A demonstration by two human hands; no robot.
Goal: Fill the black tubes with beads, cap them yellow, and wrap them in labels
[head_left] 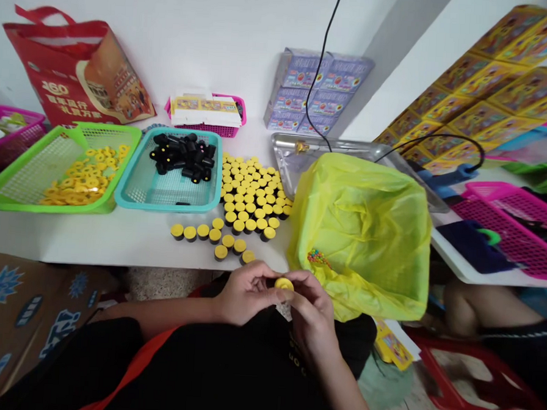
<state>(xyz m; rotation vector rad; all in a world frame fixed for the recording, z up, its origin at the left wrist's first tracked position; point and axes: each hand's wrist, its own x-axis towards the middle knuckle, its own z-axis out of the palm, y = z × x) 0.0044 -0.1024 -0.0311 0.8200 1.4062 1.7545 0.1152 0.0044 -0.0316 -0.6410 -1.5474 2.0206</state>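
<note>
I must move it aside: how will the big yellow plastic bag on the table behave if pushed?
The yellow plastic bag looks thin and wrinkled, so it would probably crumple, not slide whole. Puffed and translucent, it seems light for its size. It hangs over the table edge, so a push could drop it.

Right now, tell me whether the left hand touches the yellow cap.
Touching. The head view shows fingers of the left hand closed against the yellow cap, no gap; the right hand pinches its other side.

My 10 o'clock: red bag [74, 66] | 11 o'clock: teal basket [163, 205] | 12 o'clock: purple boxes [316, 91] | 2 o'clock: yellow plastic bag [363, 234]
</note>
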